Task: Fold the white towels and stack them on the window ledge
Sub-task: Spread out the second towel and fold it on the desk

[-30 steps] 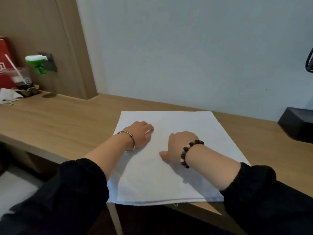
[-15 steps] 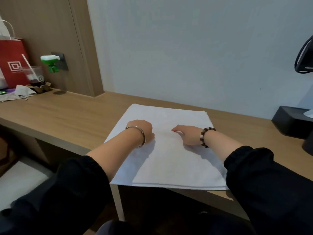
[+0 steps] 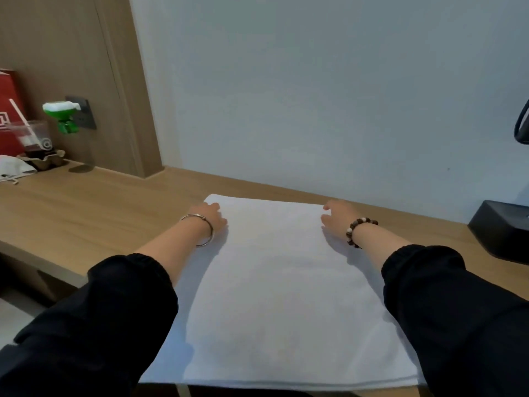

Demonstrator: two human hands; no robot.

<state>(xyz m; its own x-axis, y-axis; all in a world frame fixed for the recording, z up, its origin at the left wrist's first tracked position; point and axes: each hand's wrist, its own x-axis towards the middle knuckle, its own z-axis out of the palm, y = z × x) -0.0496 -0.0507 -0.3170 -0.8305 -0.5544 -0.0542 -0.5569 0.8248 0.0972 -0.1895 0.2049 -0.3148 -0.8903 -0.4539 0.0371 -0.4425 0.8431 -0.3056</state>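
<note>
Reading what print there is: a clear plastic cup with a straw at the far left carries a white "@" mark, and the red paper bag behind it shows part of a white square-line emblem, cut off by the frame edge. No other lettering is legible.

A long light-wood surface runs along a pale blue-grey wall, with a wood-grain panel at the left. On that panel a green-and-white plug-in device sits in a dark socket. A crumpled white item lies beside the cup. At the right edge stands a black box, and a black cable loop hangs above it.

The white towel lies flat on the surface in front of the person, a smooth rectangle in layers, its near edge at the surface's front lip. The left hand, with a silver bangle at the wrist, is at the far left corner. The right hand, with a bead bracelet, is at the far right corner. Both touch the towel, but whether the fingers pinch the cloth or only press it cannot be told. Black sleeves cover both forearms.
</note>
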